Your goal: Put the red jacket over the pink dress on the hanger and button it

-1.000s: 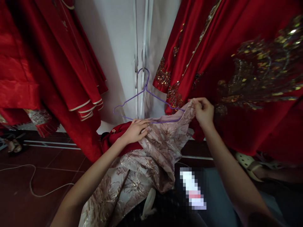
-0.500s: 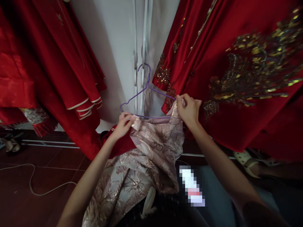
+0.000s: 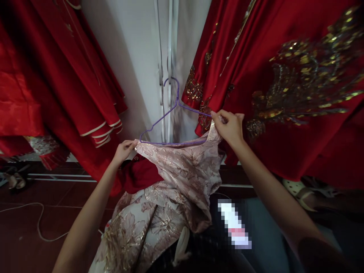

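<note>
A pale pink dress point(image 3: 182, 163) with gold floral texture hangs in front of me, its lower part bunched toward my lap. My left hand point(image 3: 126, 150) pinches the dress's left shoulder strap beside the left end of a purple wire hanger point(image 3: 167, 110). At the other side, my right hand point(image 3: 229, 127) grips the right strap, over the hanger's right arm. The right strap is around that arm; whether the left one is over its end I cannot tell. The hanger's hook points up, near a white vertical rail, and its bottom bar runs along the neckline.
Red garments point(image 3: 93, 87) hang on the left, and a red gown point(image 3: 256, 76) with gold sequins hangs on the right. Shoes point(image 3: 297, 191) stand low at right. A white cable point(image 3: 41, 223) lies on the dark tiled floor. A blurred bright patch point(image 3: 234, 223) is near my lap.
My left hand has moved left and slightly down, drawing the left strap out to the hanger's left end. The neckline is now stretched wider. My right hand stays at the right strap.
</note>
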Available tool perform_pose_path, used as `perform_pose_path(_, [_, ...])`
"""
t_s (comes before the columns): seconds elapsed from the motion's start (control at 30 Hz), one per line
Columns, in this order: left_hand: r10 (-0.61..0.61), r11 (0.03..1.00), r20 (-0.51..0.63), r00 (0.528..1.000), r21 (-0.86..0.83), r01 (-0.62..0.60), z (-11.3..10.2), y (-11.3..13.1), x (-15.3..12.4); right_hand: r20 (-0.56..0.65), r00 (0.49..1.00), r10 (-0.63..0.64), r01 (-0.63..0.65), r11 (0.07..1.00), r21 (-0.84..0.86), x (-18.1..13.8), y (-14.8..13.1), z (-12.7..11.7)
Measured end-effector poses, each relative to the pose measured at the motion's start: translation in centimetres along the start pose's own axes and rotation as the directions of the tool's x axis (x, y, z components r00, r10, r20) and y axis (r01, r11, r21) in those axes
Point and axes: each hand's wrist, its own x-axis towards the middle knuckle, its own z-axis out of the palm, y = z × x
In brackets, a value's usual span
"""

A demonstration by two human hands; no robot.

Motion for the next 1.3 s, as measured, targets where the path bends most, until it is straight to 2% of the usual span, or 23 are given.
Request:
perform_pose_path(0.43, [-0.018, 1.0, 0.029, 0.999, 0.018, 0.018, -0.6, -0.5, -0.7, -0.004, 1.0, 0.008, -0.008, 1.0, 0.005, 0.1, 0.0, -0.2])
perform_pose_path(0.63, [0.023, 0.999, -0.005, 1.0, -0.04, -0.024, -0.4, -0.8, -0.5, 0.02, 1.0, -0.003, 0.004, 0.999, -0.034, 0.2, 0.0, -0.3])
perform_pose_path(1.0, [0.014, 0.994, -0.003, 1.0, -0.105, -0.014, -1.0, -0.4, -1.1, 0.027, 1.0, -0.013, 0.014, 0.998, -0.056, 0.3, -0.1, -0.6])
perform_pose_path(1.13, [0.029, 0.991, -0.031, 0.999, -0.128, -0.033, -0.7, 1.0, -0.4, 0.045, 0.999, -0.015, 0.017, 0.999, -0.042, 0.3, -0.2, -0.6])
perform_pose_path(1.23, [0.103, 0.981, -0.077, 0.992, -0.158, -0.115, 0.0, 3.6, 0.9, 0.072, 0.997, -0.008, 0.009, 1.0, -0.011, 0.0, -0.4, -0.5])
perform_pose_path(1.3, [0.16, 0.968, -0.063, 0.985, -0.184, -0.169, 0.5, 5.8, 1.9, 0.092, 0.996, 0.01, -0.011, 1.0, 0.015, -0.2, -0.6, -0.3])
